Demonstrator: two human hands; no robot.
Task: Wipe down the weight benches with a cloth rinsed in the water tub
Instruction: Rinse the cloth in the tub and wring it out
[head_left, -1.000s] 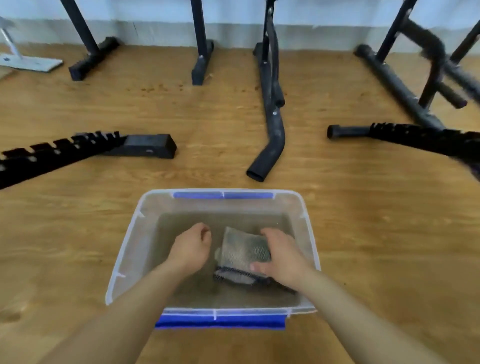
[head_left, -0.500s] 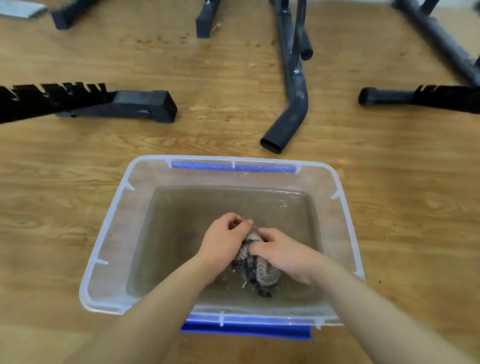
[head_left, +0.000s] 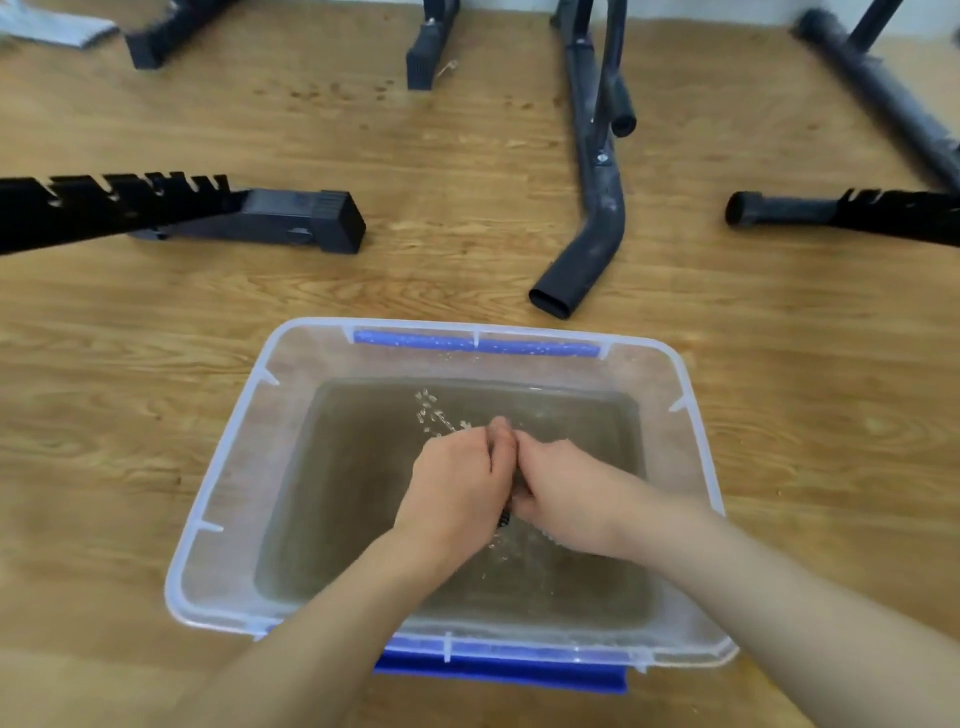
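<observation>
A clear plastic water tub (head_left: 223, 467) with blue handles stands on the wooden floor, holding murky water. Over the water my left hand (head_left: 452, 488) and my right hand (head_left: 566, 493) press together, both clenched on the cloth (head_left: 505, 518). The cloth is almost wholly hidden between my palms; only a small dark edge shows below them. Water drips and splashes under and beyond my hands.
Black bench frame parts lie on the floor: a notched bar with a square foot (head_left: 291, 221) at left, a bent tube (head_left: 587, 254) beyond the tub, another notched bar (head_left: 852, 213) at right, more legs (head_left: 426, 47) at the back.
The flat cloth held in the water a second ago is now bunched and squeezed between both hands above the surface. The view has tilted down and closer to the tub.
</observation>
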